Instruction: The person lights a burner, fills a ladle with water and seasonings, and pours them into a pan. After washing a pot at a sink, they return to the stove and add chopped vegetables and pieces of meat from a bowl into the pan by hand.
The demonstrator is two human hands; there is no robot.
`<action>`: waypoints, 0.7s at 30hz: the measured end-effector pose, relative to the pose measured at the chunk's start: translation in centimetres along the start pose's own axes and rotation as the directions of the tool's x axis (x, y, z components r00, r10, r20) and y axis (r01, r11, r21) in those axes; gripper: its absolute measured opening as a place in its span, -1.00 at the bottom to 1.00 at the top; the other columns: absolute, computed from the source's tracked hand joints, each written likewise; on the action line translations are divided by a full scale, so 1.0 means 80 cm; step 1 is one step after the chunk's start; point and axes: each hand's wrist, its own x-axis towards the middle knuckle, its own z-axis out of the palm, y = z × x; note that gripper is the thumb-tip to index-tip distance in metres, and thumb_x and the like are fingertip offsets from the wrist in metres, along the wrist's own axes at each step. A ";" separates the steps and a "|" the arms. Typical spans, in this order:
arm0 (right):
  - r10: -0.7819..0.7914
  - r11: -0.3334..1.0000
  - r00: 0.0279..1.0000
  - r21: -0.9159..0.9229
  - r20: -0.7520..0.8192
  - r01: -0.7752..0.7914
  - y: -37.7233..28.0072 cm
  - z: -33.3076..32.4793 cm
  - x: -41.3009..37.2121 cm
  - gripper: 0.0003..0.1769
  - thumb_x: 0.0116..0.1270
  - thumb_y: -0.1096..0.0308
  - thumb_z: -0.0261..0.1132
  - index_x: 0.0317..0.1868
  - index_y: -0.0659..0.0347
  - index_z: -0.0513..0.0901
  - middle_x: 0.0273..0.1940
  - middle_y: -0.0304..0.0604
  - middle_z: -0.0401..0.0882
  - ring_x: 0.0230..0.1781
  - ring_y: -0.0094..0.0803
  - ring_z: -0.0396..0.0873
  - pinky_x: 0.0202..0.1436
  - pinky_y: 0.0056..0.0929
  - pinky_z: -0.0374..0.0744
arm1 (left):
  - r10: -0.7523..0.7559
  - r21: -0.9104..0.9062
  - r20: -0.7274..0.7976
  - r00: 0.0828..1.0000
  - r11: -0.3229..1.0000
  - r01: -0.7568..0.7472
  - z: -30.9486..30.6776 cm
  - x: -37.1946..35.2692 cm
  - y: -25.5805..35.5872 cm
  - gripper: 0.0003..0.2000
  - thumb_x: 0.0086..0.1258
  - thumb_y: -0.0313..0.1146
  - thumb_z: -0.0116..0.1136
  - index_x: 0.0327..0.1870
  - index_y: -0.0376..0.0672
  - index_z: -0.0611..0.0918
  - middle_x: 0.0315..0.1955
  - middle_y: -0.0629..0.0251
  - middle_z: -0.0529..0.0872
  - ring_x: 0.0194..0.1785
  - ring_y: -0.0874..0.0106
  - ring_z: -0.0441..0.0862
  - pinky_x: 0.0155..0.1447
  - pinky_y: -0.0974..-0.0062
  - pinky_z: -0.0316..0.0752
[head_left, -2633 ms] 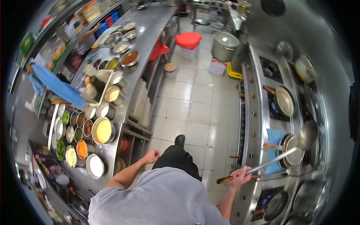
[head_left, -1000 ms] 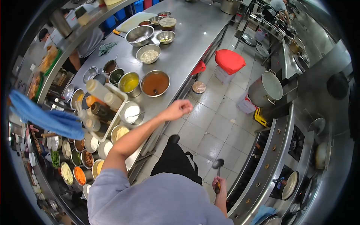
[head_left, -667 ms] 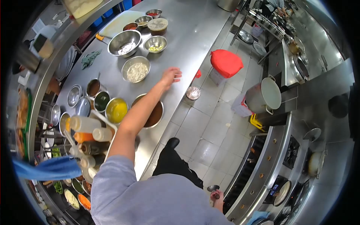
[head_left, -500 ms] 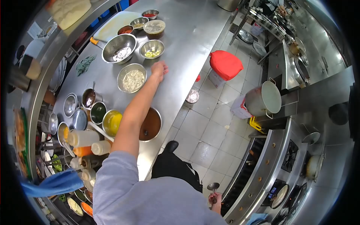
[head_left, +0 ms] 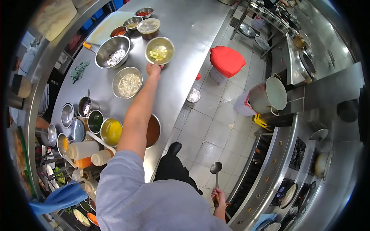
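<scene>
My left hand is closed on the near rim of a small metal bowl with pale yellow chopped pieces in it. Just nearer to me stands a metal bowl of whitish food, and to its upper left a larger bowl with white powder. Low on the right, my right hand grips the handle of a ladle, its bowl pointing away from me above the floor.
The steel counter bears a lidded tub, yellow liquid, a brown sauce pot and squeeze bottles. A large pot and red-covered stool stand right; stoves line the lower right.
My left hand has closed on the bowl of yellow pieces, which now looks raised and tilted. The ladle in my right hand has swung out farther from my body.
</scene>
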 end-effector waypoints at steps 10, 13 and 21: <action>-0.096 0.992 0.995 -0.084 -0.017 0.094 0.151 -0.147 0.001 -0.85 0.49 0.28 0.11 -0.23 0.16 0.48 -0.48 -0.38 0.40 -0.60 -0.60 0.33 -0.51 -0.58 0.37 | -0.155 0.313 0.728 0.668 0.942 -0.123 0.116 -0.327 -0.038 -0.91 0.44 -0.47 0.16 -0.13 -0.26 0.57 -0.25 0.25 0.68 -0.34 0.53 0.63 -0.30 0.58 0.64; -0.077 0.994 0.997 0.081 -0.006 0.077 0.240 -0.227 0.008 -0.82 0.49 0.28 0.09 -0.29 0.13 0.46 -0.52 -0.38 0.39 -0.61 -0.57 0.34 -0.53 -0.57 0.36 | -0.263 0.316 0.849 0.457 0.948 -0.041 0.127 -0.484 -0.074 -0.90 0.43 -0.43 0.20 -0.18 -0.24 0.54 -0.31 0.29 0.65 -0.30 0.52 0.64 -0.25 0.56 0.64; -0.191 0.763 0.941 0.561 -0.278 0.321 0.546 -0.367 -0.024 -0.73 0.48 0.26 0.05 -0.44 0.11 0.39 -0.65 -0.27 0.35 -0.70 -0.41 0.31 -0.61 -0.45 0.35 | -0.491 0.512 0.844 -0.215 0.858 0.048 0.039 -0.934 -0.170 -0.89 0.49 -0.40 0.15 -0.26 -0.17 0.49 -0.31 0.32 0.65 -0.31 0.56 0.61 -0.20 0.59 0.60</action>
